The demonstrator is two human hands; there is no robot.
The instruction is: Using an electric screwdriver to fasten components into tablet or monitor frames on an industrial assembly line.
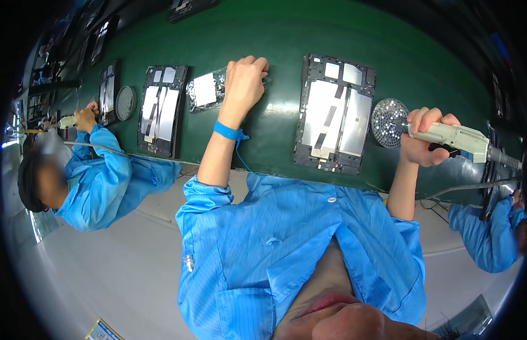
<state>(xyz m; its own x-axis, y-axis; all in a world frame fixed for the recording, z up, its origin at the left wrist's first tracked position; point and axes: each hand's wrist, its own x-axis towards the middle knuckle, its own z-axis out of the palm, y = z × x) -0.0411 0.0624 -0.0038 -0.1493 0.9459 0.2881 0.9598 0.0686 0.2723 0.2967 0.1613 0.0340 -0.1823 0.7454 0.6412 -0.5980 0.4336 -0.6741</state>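
Nearest the lens, a blue striped work coat (297,238) with short sleeves, forearms rising from it toward the green conveyor belt (274,34). Right hand (425,139) closed in a full grip around a pale electric screwdriver (453,136), held level with its tip toward a round perforated screw tray (388,122) lying just beside the knuckles; a grey cable (473,186) trailing off the tool's rear to the right. Just left of that tray, flat on the belt, an opened tablet chassis (334,116) with silvery shielding, black tape strips and a dark frame, between the two hands and touched by neither. Left hand (244,85) further up the belt, fingers curled shut and pinching at the edge of a clear plastic bag (204,90) holding small dark parts and a white label; whether anything is actually caught between the fingertips cannot be told. Blue wrist strap (228,131) on that forearm, coiled cord hanging from it. Beyond the bag, a second opened tablet chassis (161,110), then a round dark screw tray (125,102). At far left, a co-worker's hand (85,119) in a matching blue sleeve, gripping another screwdriver over a third chassis (108,93). At far right, another blue sleeve (490,232) at the belt's edge. More dark chassis frames (187,7) blurring toward the far rim.
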